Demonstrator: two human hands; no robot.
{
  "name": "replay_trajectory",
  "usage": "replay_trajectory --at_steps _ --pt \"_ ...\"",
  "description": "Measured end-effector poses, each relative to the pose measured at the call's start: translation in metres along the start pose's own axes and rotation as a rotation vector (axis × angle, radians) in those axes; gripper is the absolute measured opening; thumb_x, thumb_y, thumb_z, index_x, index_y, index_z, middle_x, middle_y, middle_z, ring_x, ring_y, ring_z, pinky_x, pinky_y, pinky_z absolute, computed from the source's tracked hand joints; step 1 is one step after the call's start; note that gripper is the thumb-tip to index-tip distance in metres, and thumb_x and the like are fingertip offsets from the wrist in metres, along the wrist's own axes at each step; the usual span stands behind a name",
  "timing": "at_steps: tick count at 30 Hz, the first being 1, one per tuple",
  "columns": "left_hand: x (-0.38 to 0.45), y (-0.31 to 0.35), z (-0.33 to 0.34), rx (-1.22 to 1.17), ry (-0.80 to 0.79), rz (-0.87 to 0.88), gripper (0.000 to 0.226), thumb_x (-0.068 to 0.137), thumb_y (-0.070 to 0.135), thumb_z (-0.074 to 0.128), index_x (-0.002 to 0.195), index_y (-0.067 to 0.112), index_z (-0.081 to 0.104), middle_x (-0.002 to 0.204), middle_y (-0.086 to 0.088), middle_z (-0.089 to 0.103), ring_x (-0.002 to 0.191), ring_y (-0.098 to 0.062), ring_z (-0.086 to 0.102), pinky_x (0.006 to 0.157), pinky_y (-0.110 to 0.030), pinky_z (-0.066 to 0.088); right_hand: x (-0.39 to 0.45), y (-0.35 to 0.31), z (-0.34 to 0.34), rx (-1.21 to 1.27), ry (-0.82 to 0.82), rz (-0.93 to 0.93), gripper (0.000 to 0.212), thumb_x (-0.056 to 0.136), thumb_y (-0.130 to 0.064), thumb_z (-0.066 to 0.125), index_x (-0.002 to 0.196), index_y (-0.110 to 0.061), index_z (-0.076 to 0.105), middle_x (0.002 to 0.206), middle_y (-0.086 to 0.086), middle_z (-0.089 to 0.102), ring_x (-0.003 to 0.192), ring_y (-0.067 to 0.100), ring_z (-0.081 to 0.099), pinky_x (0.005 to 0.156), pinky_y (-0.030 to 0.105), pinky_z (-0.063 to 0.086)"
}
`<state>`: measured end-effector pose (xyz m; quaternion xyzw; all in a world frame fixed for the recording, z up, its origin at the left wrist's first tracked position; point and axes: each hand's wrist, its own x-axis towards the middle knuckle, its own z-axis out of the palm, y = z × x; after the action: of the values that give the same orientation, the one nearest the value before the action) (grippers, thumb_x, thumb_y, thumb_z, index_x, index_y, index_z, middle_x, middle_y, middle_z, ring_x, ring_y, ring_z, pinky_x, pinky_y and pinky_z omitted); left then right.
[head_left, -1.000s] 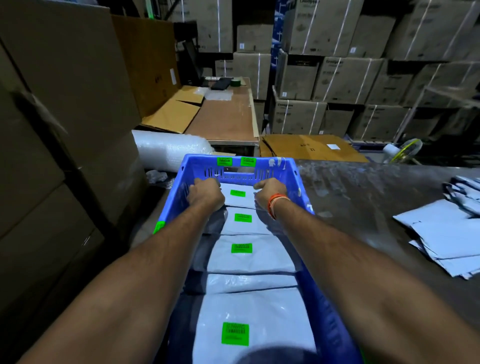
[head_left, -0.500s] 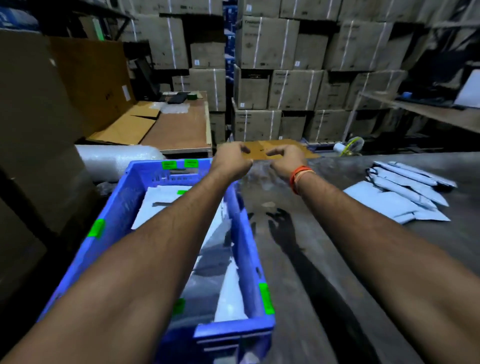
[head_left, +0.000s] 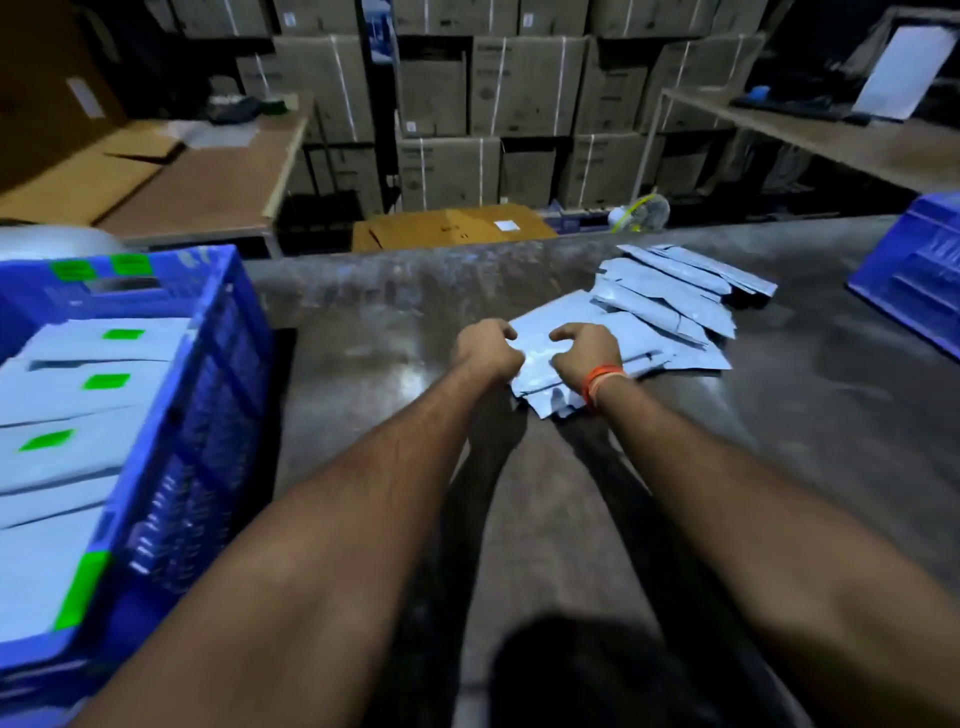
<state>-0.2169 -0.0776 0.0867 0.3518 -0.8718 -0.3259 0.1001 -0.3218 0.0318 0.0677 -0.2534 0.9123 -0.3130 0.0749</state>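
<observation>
Both hands work the top mailer bag (head_left: 538, 344) of a grey pile (head_left: 670, 312), mid-table toward the far edge. L hand (head_left: 485, 351) pinches its left edge w/ curled fingers; R hand (head_left: 587, 353) claws the top, bunching it. Bag lies flat, long axis approx left-right. Blue crate (head_left: 208, 364) sits at table's left edge.

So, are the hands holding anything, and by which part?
Yes: the top poly mailer of the pile. The left hand grips its left edge; the right hand seems to pinch the film near its middle. It lies on the pile, not lifted.
</observation>
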Motion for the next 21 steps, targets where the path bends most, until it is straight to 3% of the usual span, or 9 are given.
replay_trajectory --at_steps 5,9,13,17,21 --pt "0.017 0.010 0.061 -0.155 0.004 -0.223 0.043 0.082 0.019 0.069 0.124 0.027 0.064 0.130 -0.008 0.063 0.114 -0.025 0.064 0.098 -0.031 0.052 0.013 0.054 0.001 -0.119 -0.005 -0.047 0.041 0.088 -0.016 0.062 0.128 -0.025 0.065 0.135 0.013 0.050 0.122 0.033 0.052 0.105 0.035 0.046" --pt "0.027 0.006 0.082 -0.353 0.013 -0.386 0.018 0.085 0.010 0.070 0.095 0.020 0.059 0.119 -0.008 0.062 0.108 -0.026 0.062 0.096 -0.037 0.055 0.021 0.069 -0.001 -0.239 -0.089 -0.117 0.052 0.086 -0.011 0.058 0.135 -0.028 0.058 0.143 0.011 0.038 0.128 0.033 0.039 0.106 0.035 0.040" --pt "0.024 0.007 0.092 -0.697 0.060 -0.500 0.035 0.083 -0.009 0.063 0.107 0.016 0.059 0.113 -0.015 0.063 0.089 -0.029 0.061 0.062 -0.033 0.054 0.021 0.076 -0.001 -0.267 -0.131 -0.143 0.053 0.079 -0.006 0.057 0.128 -0.028 0.060 0.142 0.011 0.037 0.126 0.035 0.037 0.102 0.036 0.042" --pt "0.023 0.005 0.091 -0.814 0.200 -0.532 0.025 0.082 -0.006 0.060 0.089 0.017 0.069 0.093 -0.012 0.069 0.060 -0.020 0.053 0.079 -0.038 0.056 0.018 0.077 -0.003 -0.276 -0.134 -0.179 0.058 0.080 -0.010 0.059 0.134 -0.030 0.054 0.142 0.010 0.037 0.127 0.034 0.034 0.104 0.038 0.040" --pt "0.013 0.012 0.071 -0.878 0.286 -0.501 0.024 0.071 -0.001 0.063 0.073 0.020 0.075 0.069 -0.006 0.070 0.054 -0.018 0.053 0.062 -0.023 0.045 0.004 0.069 -0.003 -0.393 -0.039 -0.303 0.076 0.079 -0.022 0.071 0.148 -0.031 0.038 0.153 0.007 0.029 0.139 0.031 0.023 0.109 0.044 0.030"
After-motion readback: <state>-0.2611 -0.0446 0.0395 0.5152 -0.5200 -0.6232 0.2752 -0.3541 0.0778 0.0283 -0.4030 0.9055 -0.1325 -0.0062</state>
